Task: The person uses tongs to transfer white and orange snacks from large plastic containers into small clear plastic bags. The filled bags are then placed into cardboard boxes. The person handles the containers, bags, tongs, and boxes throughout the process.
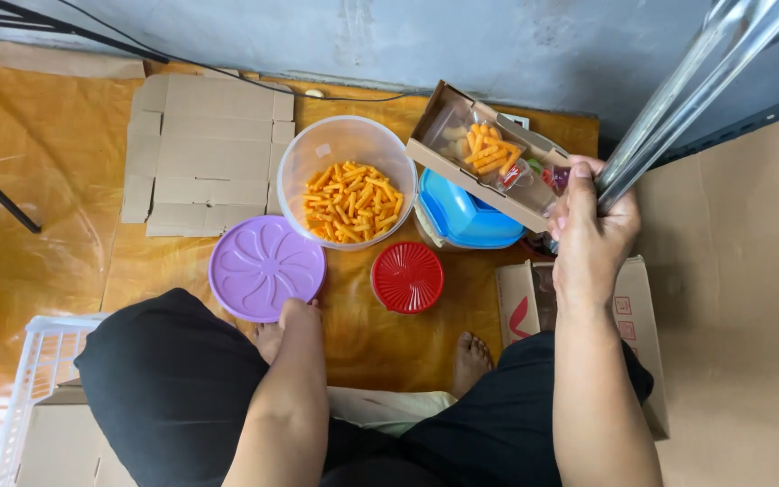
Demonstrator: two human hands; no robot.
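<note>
**Seated person holding a snack tray and a purple lid over an orange floor sheet**

The right hand (591, 230) was closed around the near end of a shallow cardboard tray (484, 171), at about two o'clock from the centre of the view. The tray was tilted and held a clear packet of orange snack sticks (489, 153). The same hand also seemed to touch a roll of clear plastic film (696, 81) that ran up to the one o'clock corner; how firmly it gripped the film could not be told.

The left hand (297, 316), near six o'clock, rested on the near edge of a round purple lid (265, 267) lying flat on the floor, its fingers curled over the rim.

At twelve o'clock from the lid's right side stood a clear round tub (348, 180) partly filled with orange snack sticks (352, 203). A small red ribbed lid (407, 277) lay at three o'clock from the purple one, apart from it. A blue container (466, 216) sat just beneath the tray, beside the tub.

Further out, a flattened cardboard box (205, 153) lay at ten o'clock on the orange plastic sheet (38, 198). An open carton (633, 316) sat under the right forearm, and a white plastic basket (38, 379) stood at eight o'clock. The person's black-clad legs and bare feet filled the bottom.
</note>
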